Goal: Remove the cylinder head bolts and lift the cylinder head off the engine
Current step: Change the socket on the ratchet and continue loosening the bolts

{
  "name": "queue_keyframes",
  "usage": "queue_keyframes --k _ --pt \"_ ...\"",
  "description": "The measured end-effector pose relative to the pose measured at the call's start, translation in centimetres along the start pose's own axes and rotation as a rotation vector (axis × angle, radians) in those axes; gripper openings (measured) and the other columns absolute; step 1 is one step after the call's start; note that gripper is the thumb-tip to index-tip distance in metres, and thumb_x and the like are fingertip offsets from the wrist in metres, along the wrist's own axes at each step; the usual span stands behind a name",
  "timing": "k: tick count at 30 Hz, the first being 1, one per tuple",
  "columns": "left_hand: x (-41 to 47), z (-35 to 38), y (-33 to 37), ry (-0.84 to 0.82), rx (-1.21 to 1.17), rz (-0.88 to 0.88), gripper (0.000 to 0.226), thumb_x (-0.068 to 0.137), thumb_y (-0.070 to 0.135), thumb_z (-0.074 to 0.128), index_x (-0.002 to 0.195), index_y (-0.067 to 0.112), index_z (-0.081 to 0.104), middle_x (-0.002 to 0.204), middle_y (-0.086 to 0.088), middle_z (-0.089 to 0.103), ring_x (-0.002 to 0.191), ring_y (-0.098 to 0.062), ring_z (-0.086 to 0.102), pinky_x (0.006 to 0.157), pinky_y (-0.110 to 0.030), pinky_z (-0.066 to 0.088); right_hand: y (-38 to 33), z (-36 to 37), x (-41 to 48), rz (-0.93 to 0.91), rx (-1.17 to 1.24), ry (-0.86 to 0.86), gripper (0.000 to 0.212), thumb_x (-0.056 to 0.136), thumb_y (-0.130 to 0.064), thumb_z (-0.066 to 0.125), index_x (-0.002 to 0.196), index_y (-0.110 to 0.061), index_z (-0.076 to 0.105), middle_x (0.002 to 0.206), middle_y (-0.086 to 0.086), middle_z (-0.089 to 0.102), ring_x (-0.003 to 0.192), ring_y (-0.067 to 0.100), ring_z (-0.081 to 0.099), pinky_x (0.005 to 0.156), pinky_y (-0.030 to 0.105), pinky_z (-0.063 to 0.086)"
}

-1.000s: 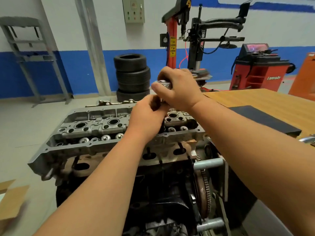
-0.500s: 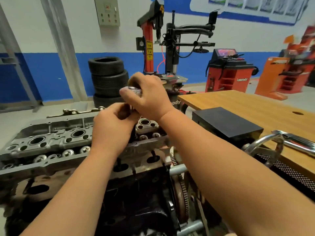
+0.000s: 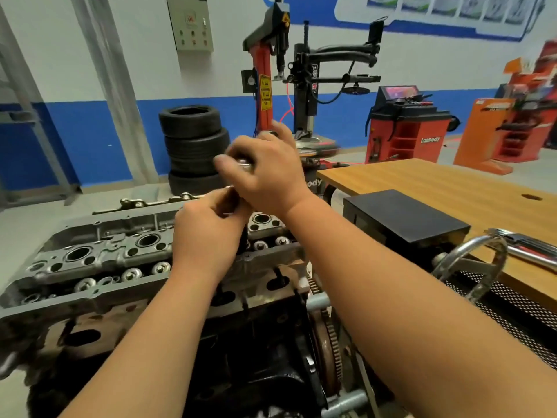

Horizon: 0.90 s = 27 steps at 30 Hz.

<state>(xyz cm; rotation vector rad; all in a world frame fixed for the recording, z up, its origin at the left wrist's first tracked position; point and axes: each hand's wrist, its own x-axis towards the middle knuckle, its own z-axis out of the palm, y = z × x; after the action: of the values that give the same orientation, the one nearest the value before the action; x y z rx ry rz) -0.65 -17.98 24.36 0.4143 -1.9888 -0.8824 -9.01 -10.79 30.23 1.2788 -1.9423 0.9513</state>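
A grey aluminium cylinder head (image 3: 99, 254) with round bores and bolt heads sits on top of the dark engine block (image 3: 247, 357). Above its right end, my right hand (image 3: 268, 173) grips the shiny top of a metal tool (image 3: 244, 165), a ratchet or driver standing upright. Just below, my left hand (image 3: 208, 233) curls round the tool's shaft, whose dark lower part (image 3: 242, 236) goes down into the head. The bolt under the tool is hidden by my hands.
A wooden table (image 3: 437, 182) stands to the right with a black box (image 3: 404, 221) and a chrome tool (image 3: 524, 245) on it. A toothed flywheel (image 3: 328, 351) is on the engine's right end. Stacked tyres (image 3: 193, 146) and red tyre machines (image 3: 271, 70) stand behind.
My view has swung right, so the engine sits further left in frame. My right hand has turned on the tool's top and is blurred; my left hand stays on the shaft.
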Motion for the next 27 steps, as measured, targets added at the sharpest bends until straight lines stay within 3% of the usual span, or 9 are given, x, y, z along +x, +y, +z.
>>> queue_keyframes --k 3,7,10,13,16,18,21,24,27 --pt "0.0 -0.4 0.4 -0.1 -0.104 -0.069 0.006 0.087 0.033 0.062 0.084 0.032 0.068 0.072 0.023 0.068 0.07 0.009 0.06 0.056 -0.013 0.04 -0.6 -0.2 0.4 0.078 0.286 -0.166 0.024 0.09 -0.033 0.059 0.088 -0.011 0.064 0.079 0.0 0.062 0.081 0.018 0.055 0.088 0.042 0.042" --pt "0.1 -0.2 0.6 -0.1 0.113 0.011 0.026 0.09 0.015 0.051 0.065 0.023 0.049 0.049 0.012 0.055 0.05 -0.006 0.054 0.043 -0.016 0.029 -1.7 -0.5 0.5 0.121 -0.316 -0.255 0.044 0.087 -0.058 0.038 0.089 -0.015 0.046 0.08 0.002 0.047 0.083 0.022 0.038 0.081 0.045 0.028" --pt "-0.2 0.5 0.8 0.038 0.29 0.093 0.042 0.084 -0.002 0.048 0.059 0.025 0.029 0.047 0.007 0.038 0.043 -0.008 0.033 0.041 -0.023 0.019 -2.0 0.4 -0.9 0.158 -0.555 -0.073 0.051 0.082 -0.068 0.039 0.087 -0.017 0.039 0.07 0.007 0.04 0.071 0.025 0.036 0.062 0.037 0.023" --pt "0.1 0.4 0.3 0.094 0.147 0.028 0.033 0.082 0.01 0.063 0.054 0.022 0.048 0.048 0.011 0.047 0.045 -0.011 0.045 0.04 -0.017 0.028 -1.4 0.3 -1.0 0.008 -0.451 0.099 0.048 0.082 -0.065 0.047 0.072 -0.019 0.043 0.054 -0.002 0.034 0.06 0.021 0.04 0.051 0.028 0.022" --pt "-0.1 0.0 0.3 -0.024 -0.04 -0.036 0.002 0.083 0.029 0.068 0.082 0.028 0.067 0.068 0.015 0.066 0.07 0.004 0.06 0.053 -0.008 0.038 0.3 -0.3 -0.2 0.025 0.05 -0.06 0.03 0.088 -0.046 0.058 0.084 -0.016 0.063 0.073 -0.003 0.06 0.076 0.017 0.055 0.078 0.034 0.039" --pt "0.1 -0.4 0.3 -0.125 -0.089 -0.084 0.006 0.088 0.033 0.06 0.087 0.03 0.065 0.072 0.018 0.067 0.072 0.008 0.06 0.054 -0.009 0.038 -0.5 -0.1 0.5 0.021 0.174 -0.167 0.027 0.09 -0.039 0.057 0.085 -0.013 0.064 0.076 -0.001 0.062 0.076 0.016 0.056 0.078 0.035 0.042" --pt "0.2 -0.5 0.2 -0.106 0.042 -0.032 0.023 0.088 0.025 0.05 0.067 0.021 0.058 0.053 0.013 0.06 0.057 0.0 0.056 0.042 -0.014 0.031 -1.8 0.2 1.0 0.023 -0.224 -0.267 0.041 0.088 -0.053 0.043 0.079 -0.013 0.051 0.071 -0.001 0.052 0.074 0.019 0.047 0.076 0.038 0.034" --pt "-0.1 0.1 0.4 0.003 0.288 0.043 0.035 0.084 0.001 0.045 0.053 0.016 0.037 0.043 0.006 0.038 0.04 -0.011 0.036 0.038 -0.021 0.018 -2.4 0.5 0.3 0.173 -0.542 -0.172 0.053 0.085 -0.068 0.036 0.079 -0.015 0.038 0.064 0.003 0.04 0.071 0.026 0.037 0.081 0.048 0.023" --pt "0.3 0.1 -0.1 0.057 0.139 -0.016 0.025 0.082 0.001 0.058 0.06 0.011 0.053 0.053 -0.001 0.055 0.043 -0.004 0.042 0.041 -0.018 0.031 -2.8 0.9 0.0 0.023 -0.563 0.017 0.061 0.083 -0.072 0.035 0.058 -0.016 0.03 0.05 -0.002 0.028 0.057 0.023 0.034 0.073 0.041 0.026"
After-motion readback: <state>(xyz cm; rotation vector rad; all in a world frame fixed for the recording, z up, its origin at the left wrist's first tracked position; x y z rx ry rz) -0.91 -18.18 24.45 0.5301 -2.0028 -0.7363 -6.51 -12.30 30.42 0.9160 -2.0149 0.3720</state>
